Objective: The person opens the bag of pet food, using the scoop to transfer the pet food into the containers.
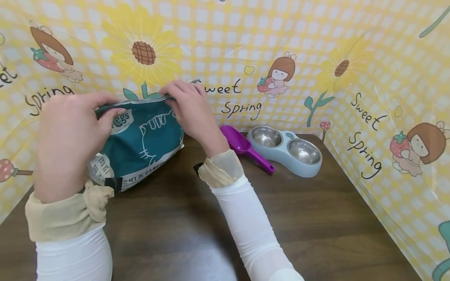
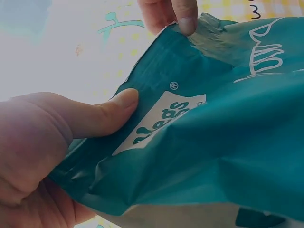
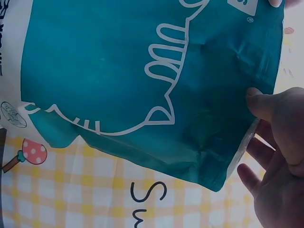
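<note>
A teal and white bag with a white cat outline stands on the left of the table, its top edge held up by both hands. My left hand pinches the near left part of that edge; in the left wrist view its thumb presses the teal front beside a white label. Farther along the same edge, my right hand pinches the bag, and the right wrist view shows the thumb on the front with fingers behind. What the bag contains is hidden.
Right of the bag, a purple scoop lies on the brown wooden table. Next to it stands a pale blue double bowl stand with two metal bowls. A yellow checked cloth with printed figures walls the back and sides.
</note>
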Available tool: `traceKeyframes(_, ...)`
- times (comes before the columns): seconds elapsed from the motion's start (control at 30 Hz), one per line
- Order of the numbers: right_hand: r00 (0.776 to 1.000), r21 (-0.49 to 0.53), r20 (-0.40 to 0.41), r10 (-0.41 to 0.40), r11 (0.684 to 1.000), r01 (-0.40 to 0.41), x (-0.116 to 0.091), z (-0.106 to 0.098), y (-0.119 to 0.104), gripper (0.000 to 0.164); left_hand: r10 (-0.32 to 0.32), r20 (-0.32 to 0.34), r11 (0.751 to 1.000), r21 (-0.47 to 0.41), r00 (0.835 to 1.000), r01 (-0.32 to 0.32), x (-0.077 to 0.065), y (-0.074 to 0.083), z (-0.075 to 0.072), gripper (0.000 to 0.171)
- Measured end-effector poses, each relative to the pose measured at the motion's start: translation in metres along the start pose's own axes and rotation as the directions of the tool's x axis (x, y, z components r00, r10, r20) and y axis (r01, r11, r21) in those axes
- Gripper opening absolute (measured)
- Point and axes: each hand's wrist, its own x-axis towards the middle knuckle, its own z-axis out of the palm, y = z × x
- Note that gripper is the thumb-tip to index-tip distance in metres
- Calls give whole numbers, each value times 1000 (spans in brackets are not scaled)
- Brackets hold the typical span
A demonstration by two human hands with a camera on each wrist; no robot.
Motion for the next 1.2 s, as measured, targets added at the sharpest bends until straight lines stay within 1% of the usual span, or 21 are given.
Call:
traceKeyframes(0.1, 1000, 33, -26, 9, 999, -8, -5, 3, 0, 28, -4, 15, 1000, 14, 1000, 3, -1, 0, 0, 25)
traceKeyframes(0.17, 997, 69, -77, 19, 998, -14, -8, 6, -1, 31, -13, 25, 1000, 24, 1000, 12, -1, 1, -1, 26)
traceKeyframes(0.2, 993, 101, -110, 35, 995, -24, -9, 8, -2, 32, -16, 27, 1000, 26, 1000, 16, -1, 1, -2, 26)
traceKeyframes(0.27, 981, 181, -167, 104, 981, -73, -14, 12, -3, 34, -8, 14, 1000, 19, 1000, 7, -1, 3, -2, 29)
traceKeyframes(0.33, 957, 283, -208, 200, 949, -137, -19, 15, -6, 32, -11, 7, 1000, -1, 1000, 11, -1, 5, -2, 33)
traceKeyframes(0.4, 933, 404, -192, 303, 891, -206, -22, 17, -9, 27, -7, -10, 1000, -22, 1000, 7, 1, 7, -2, 38)
traceKeyframes(0.5, 906, 539, -77, 416, 782, -313, -20, 15, -12, 27, -19, -32, 999, -32, 999, 18, 3, 8, 1, 42)
traceKeyframes(0.6, 882, 606, 91, 462, 677, -417, -9, 13, -13, 35, -60, -26, 998, -5, 998, 60, 4, 7, 1, 43)
traceKeyframes(0.7, 857, 624, 254, 448, 601, -499, 5, 12, -11, 45, -127, 22, 988, 89, 992, 125, 10, 9, -3, 48)
traceKeyframes(0.77, 836, 631, 346, 427, 554, -544, 14, 13, -10, 49, -178, 94, 970, 184, 979, 159, 22, 16, -8, 56)
traceKeyframes(0.83, 821, 648, 400, 407, 509, -567, 21, 14, -9, 49, -220, 204, 952, 261, 954, 163, 42, 25, -8, 58)
traceKeyframes(0.87, 816, 655, 416, 401, 491, -575, 24, 15, -8, 49, -232, 271, 945, 291, 934, 151, 53, 29, -5, 57)
traceKeyframes(0.9, 808, 658, 432, 401, 473, -586, 27, 16, -8, 48, -249, 337, 939, 313, 908, 142, 64, 34, 0, 56)
traceKeyframes(0.93, 803, 662, 439, 403, 459, -592, 30, 17, -7, 47, -271, 418, 933, 335, 867, 130, 76, 38, 5, 55)
traceKeyframes(0.97, 799, 669, 444, 406, 444, -597, 33, 17, -7, 47, -281, 479, 933, 338, 832, 121, 86, 40, 11, 54)
traceKeyframes(1.0, 796, 673, 444, 412, 433, -599, 36, 18, -7, 47, -285, 522, 935, 337, 804, 113, 94, 42, 17, 52)
traceKeyframes(1.07, 786, 680, 448, 427, 408, -609, 41, 19, -4, 50, -313, 575, 929, 352, 756, 116, 107, 44, 27, 53)
traceKeyframes(1.1, 784, 688, 446, 432, 395, -609, 43, 20, -3, 52, -335, 581, 922, 362, 741, 133, 112, 44, 31, 55)
traceKeyframes(1.13, 781, 692, 444, 439, 385, -611, 45, 20, -1, 54, -357, 582, 917, 367, 731, 156, 116, 45, 33, 57)
traceKeyframes(1.17, 778, 693, 442, 446, 382, -612, 47, 20, 1, 55, -374, 576, 912, 369, 726, 177, 119, 46, 35, 59)
traceKeyframes(1.2, 776, 692, 439, 452, 381, -613, 48, 20, 4, 57, -394, 574, 905, 377, 718, 196, 122, 46, 36, 63)
